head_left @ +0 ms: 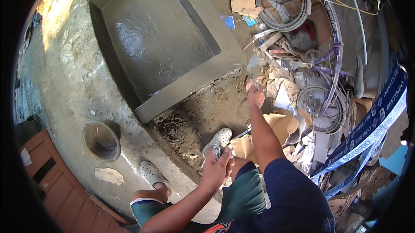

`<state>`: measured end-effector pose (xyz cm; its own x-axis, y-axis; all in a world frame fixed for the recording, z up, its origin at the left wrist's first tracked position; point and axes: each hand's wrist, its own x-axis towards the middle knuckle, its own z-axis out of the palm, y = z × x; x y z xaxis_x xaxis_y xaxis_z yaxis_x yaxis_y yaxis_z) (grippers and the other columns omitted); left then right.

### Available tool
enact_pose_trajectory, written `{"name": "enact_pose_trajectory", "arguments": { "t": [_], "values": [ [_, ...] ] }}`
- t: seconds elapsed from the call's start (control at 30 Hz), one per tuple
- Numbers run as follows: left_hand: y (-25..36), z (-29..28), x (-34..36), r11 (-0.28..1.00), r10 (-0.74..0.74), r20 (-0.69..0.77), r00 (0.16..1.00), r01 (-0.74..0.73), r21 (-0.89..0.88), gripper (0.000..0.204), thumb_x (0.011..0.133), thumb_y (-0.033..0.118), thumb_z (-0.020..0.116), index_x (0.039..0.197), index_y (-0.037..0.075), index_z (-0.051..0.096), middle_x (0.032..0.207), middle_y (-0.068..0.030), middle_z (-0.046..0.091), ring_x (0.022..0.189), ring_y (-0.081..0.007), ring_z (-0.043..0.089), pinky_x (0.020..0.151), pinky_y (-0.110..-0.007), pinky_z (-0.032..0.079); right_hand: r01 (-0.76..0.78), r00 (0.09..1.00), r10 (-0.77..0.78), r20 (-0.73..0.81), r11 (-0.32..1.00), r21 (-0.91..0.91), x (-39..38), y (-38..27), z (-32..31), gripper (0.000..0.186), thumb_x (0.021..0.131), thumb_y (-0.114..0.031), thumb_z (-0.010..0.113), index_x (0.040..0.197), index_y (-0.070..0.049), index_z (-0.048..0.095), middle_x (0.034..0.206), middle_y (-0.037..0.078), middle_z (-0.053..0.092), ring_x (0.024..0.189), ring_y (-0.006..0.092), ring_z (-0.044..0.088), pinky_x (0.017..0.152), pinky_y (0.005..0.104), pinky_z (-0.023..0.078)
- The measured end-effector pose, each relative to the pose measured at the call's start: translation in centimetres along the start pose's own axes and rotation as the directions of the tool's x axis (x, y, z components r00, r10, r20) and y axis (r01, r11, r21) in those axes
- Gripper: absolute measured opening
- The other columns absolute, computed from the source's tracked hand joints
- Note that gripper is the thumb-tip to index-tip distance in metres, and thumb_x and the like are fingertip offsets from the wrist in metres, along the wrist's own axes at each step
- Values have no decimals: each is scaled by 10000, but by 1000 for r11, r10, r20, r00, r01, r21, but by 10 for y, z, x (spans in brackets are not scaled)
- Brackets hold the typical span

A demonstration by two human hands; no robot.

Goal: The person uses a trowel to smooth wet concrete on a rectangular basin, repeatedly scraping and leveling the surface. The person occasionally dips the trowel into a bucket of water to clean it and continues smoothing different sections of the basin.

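Note:
My right hand [256,95] reaches forward, shut on the handle of a trowel [252,68]. The trowel's grey blade points up beside the corner of a freshly smoothed wet cement slab [160,38] with a raised rim [190,87]. My left hand [216,170] is closed around a small grey metal tool [217,151] just above my knee. I am squatting, with pale clogs [220,138] on both feet. One foot is on the dark soil [194,116] beside the slab.
A round pan [101,140] with grey mix sits on the concrete floor to my left. A purple bicycle [326,56], scrap wood and cardboard [242,144] are piled on the right. A blue banner [371,125] hangs there too. A brown wooden panel [56,181] is at the lower left.

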<state>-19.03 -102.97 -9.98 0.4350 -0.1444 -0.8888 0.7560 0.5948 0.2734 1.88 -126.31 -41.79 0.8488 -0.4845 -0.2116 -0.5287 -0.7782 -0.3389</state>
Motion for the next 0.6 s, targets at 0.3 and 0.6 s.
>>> {"name": "enact_pose_trajectory", "arguments": {
  "t": [0.3, 0.6],
  "values": [
    [31, 41, -45, 962, 269, -64, 961, -265, 64, 300, 1160, 307, 611, 969, 75, 614, 781, 21, 602, 627, -70, 540, 569, -249, 432, 41, 949, -103, 298, 977, 207, 4, 6, 47, 469, 1067, -434, 609, 1456, -175, 652, 1221, 255, 765, 1119, 494, 727, 977, 572, 566],
    [-28, -32, 87, 937, 114, -457, 882, -249, -246, 387, 1175, 340, 553, 853, 126, 534, 668, 34, 513, 512, -80, 471, 455, -282, 368, 210, 561, -293, 775, 955, 209, -115, -31, 22, 441, 1085, -380, 620, 1418, -91, 637, 1219, 242, 749, 1185, 419, 714, 1038, 488, 536]
  ]
}}
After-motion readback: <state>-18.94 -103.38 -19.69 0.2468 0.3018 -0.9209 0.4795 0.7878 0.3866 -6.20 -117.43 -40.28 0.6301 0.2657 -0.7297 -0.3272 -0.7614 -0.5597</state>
